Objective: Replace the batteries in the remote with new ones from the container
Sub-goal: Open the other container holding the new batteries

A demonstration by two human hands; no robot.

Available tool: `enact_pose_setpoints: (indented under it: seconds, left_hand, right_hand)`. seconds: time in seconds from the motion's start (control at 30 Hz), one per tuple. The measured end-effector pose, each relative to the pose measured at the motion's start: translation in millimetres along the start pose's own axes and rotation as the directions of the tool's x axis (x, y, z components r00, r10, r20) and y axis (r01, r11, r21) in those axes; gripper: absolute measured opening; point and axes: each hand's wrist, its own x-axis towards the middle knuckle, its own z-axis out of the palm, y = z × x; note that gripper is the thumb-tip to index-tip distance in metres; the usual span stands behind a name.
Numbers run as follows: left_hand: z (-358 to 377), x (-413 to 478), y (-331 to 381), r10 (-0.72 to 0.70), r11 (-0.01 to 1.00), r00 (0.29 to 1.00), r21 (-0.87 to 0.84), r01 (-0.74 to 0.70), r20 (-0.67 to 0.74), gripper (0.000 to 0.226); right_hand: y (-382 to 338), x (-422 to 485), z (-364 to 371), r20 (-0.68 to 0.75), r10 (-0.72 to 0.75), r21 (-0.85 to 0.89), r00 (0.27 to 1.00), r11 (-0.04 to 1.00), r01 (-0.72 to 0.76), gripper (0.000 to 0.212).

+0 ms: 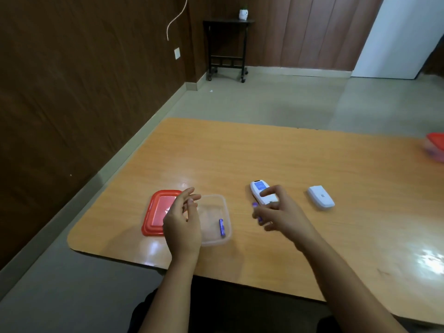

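Near the front-left corner of the glossy wooden table, the relaxed, empty left hand hovers over the clear square plastic container holding one purple cylindrical battery, while the right hand pinches a second battery beside the white remote.

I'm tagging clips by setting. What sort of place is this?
Likely a plain room in a home or office: a wood-look table, dark panelled walls, a pale floor, and a small wheeled stand with a pot in the corner.
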Motion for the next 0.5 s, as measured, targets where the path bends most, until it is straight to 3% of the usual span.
enact_pose_setpoints:
  seconds: [0.07, 0.13, 0.23, 0.33, 0.43, 0.5]
  left_hand:
    - [9.7, -2.7, 6.9, -0.060, 0.992, 0.996, -0.104, 0.067, 0.069, 0.027]
    - [21.5, -2.7, 14.5, -0.138, 0.966, 0.982, -0.204, 0.162, 0.129, 0.026]
    - [41.2, -2.3, 23.3, -0.187, 0.929, 0.964, -0.285, 0.237, 0.192, 0.026]
    - [60.2, -8.5, 23.5, -0.208, 0.894, 0.938, -0.336, 0.297, 0.277, 0.026]
    - [71.7, -18.0, 20.4, -0.199, 0.854, 0.908, -0.389, 0.344, 0.368, 0.027]
    - [75.7, -21.5, 20.4, -0.203, 0.834, 0.882, -0.396, 0.384, 0.426, 0.028]
  right_hand:
    - [18.1, 0.3, -23.4, -0.186, -0.028, -0.124, 0.982, 0.992, 0.005, 0.015]
    - [40.0, 6.1, -37.3, -0.329, -0.075, -0.400, 0.941, 0.914, -0.067, 0.018]
    - [60.6, 15.4, -38.5, -0.351, -0.065, -0.622, 0.934, 0.761, -0.181, 0.032]
    - [67.4, 23.4, -24.6, -0.291, -0.043, -0.677, 0.956, 0.715, -0.174, 0.052]
    - [69.1, 26.7, -12.2, -0.302, -0.094, -0.690, 0.949, 0.708, -0.149, 0.045]
    - [68.4, 27.5, -13.4, -0.337, -0.095, -0.598, 0.937, 0.790, -0.135, 0.033]
